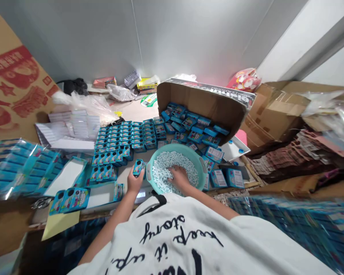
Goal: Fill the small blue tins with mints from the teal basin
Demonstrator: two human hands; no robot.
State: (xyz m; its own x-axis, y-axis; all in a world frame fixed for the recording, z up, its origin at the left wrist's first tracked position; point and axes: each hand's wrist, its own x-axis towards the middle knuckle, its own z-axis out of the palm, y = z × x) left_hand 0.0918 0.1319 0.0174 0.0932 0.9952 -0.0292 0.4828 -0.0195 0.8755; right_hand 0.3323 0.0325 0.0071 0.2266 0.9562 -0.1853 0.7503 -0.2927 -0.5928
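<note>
While my left hand [135, 179] clenches one small blue box [138, 167] beside the basin [202, 168], right-hand fingers [177, 176] dig, curled, into white tablets [172, 160]. Rows of boxes [126, 135] stand done; carton [206, 103] pile remains.

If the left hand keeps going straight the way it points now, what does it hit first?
The left hand, holding a small blue box, points away from the body. It would probably first meet the rows of standing blue boxes on the table; depth is hard to judge, so the nearest row is likeliest.
</note>
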